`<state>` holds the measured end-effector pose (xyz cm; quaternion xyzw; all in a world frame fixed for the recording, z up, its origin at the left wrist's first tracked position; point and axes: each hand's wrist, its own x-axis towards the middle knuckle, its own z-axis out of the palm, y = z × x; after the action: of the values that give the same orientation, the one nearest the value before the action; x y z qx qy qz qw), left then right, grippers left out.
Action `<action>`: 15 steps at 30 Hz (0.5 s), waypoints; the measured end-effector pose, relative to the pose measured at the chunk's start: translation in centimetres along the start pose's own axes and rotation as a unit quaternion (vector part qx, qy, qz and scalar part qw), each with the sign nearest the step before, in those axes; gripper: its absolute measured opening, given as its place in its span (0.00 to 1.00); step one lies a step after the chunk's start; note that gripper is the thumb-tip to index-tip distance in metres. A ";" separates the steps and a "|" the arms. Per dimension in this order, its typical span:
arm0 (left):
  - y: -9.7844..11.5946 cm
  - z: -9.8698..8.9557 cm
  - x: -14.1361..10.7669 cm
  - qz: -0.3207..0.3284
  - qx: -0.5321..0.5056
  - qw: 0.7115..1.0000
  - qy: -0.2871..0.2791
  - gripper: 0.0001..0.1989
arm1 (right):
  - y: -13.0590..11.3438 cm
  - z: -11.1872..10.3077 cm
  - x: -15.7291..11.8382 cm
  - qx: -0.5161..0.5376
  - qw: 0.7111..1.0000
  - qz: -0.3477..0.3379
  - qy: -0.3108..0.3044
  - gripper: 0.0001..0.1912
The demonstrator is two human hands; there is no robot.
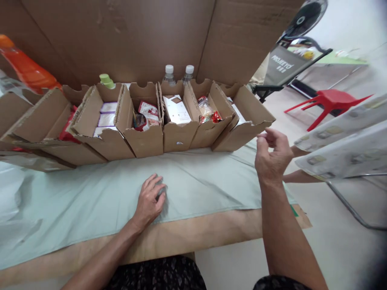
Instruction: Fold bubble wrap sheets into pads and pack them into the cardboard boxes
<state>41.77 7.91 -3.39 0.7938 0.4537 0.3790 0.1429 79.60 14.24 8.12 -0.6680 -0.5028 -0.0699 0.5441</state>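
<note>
My left hand [150, 197] lies palm down on the pale green cloth [199, 181], its fingers spread and nothing in them. My right hand [273, 155] is raised at the near right corner of the rightmost cardboard bin [238, 139]. Its fingers are curled, with thumb and forefinger close together; whether anything small is between them is hidden. White items [238, 112] stand inside that bin. In the neighbouring cardboard bin [208, 133] are clear and red packets [206, 109]. Left of it, another bin [178, 139] contains a white box with a brown patch [178, 112].
Further left, bins hold a red-and-white packet [148, 112], white-and-purple packs [107, 117] and a red packet [69, 125]. Behind stand bottles [169, 74], an orange bottle [27, 66] and a cardboard wall [136, 36]. Rightward are a person's patterned clothing [347, 145] and a red stool [334, 100].
</note>
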 end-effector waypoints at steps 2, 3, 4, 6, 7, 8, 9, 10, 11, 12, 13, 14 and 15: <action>0.1 -0.1 0.1 -0.004 -0.002 1.000 0.002 0.12 | -3.1 1.2 0.1 -0.039 0.993 -0.065 -0.088 0.25; 0.1 -0.1 0.2 -0.008 -0.003 1.000 0.001 0.12 | -4.5 2.2 0.5 -0.071 0.984 -0.086 -0.140 0.27; 0.1 -0.2 0.2 -0.012 -0.003 1.000 0.000 0.12 | -5.6 3.3 1.0 -0.107 0.972 -0.095 -0.187 0.27; 0.0 -0.2 0.2 -0.015 -0.003 1.000 0.000 0.12 | -7.2 5.3 1.9 -0.188 0.948 -0.096 -0.240 0.23; 0.0 -0.2 0.2 -0.015 -0.003 1.000 0.003 0.13 | -7.6 5.9 2.1 -0.223 0.938 -0.093 -0.249 0.20; -0.1 -0.2 0.2 -0.015 -0.004 1.000 0.007 0.13 | -7.9 6.0 2.1 -0.248 0.931 -0.092 -0.251 0.18; -0.1 -0.1 0.2 -0.016 -0.008 1.000 0.011 0.13 | -8.1 5.8 1.7 -0.261 0.928 -0.094 -0.248 0.16; -0.2 -0.1 0.3 -0.019 -0.014 1.000 0.016 0.14 | -8.1 5.0 0.9 -0.263 0.929 -0.101 -0.241 0.15; -0.3 0.0 0.3 -0.022 -0.021 0.999 0.020 0.14 | -8.2 3.9 -0.1 -0.254 0.932 -0.113 -0.234 0.13; -0.3 0.0 0.4 -0.026 -0.030 0.999 0.023 0.14 | -8.3 2.4 -1.4 -0.235 0.937 -0.130 -0.225 0.12; -0.4 0.0 0.4 -0.030 -0.038 0.999 0.024 0.14 | -8.6 0.7 -2.9 -0.212 0.941 -0.149 -0.217 0.11; -0.4 0.0 0.5 -0.034 -0.046 0.998 0.023 0.15 | -8.9 -1.3 -4.4 -0.185 0.945 -0.173 -0.208 0.10; -0.5 0.0 0.5 -0.038 -0.053 0.998 0.021 0.15 | -9.3 -3.3 -6.0 -0.160 0.946 -0.200 -0.200 0.10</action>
<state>41.61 8.58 -3.41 0.7590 0.4660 0.4135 0.1893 71.20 7.14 11.69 -0.6320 -0.7070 -0.1221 0.2928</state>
